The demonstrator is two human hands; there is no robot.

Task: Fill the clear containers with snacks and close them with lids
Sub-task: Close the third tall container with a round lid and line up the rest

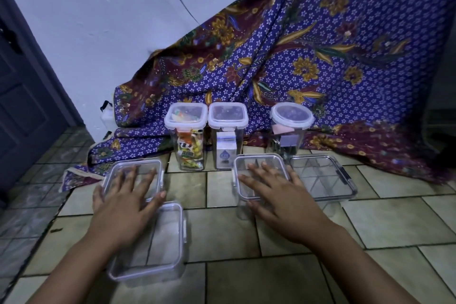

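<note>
My left hand lies flat, fingers spread, on the lid of a clear rectangular container at the left. My right hand rests the same way on the lid of a tall clear container at centre right. A low, empty clear container with a lid sits in front of my left hand. A wide divided container stands at the right. Behind stand three lidded jars: one with colourful snacks, one with a white packet, and a round one with pink pieces.
Everything stands on a tiled floor. A purple patterned cloth is draped behind the jars and spreads onto the tiles. A dark door is at the left, and a white wall runs behind.
</note>
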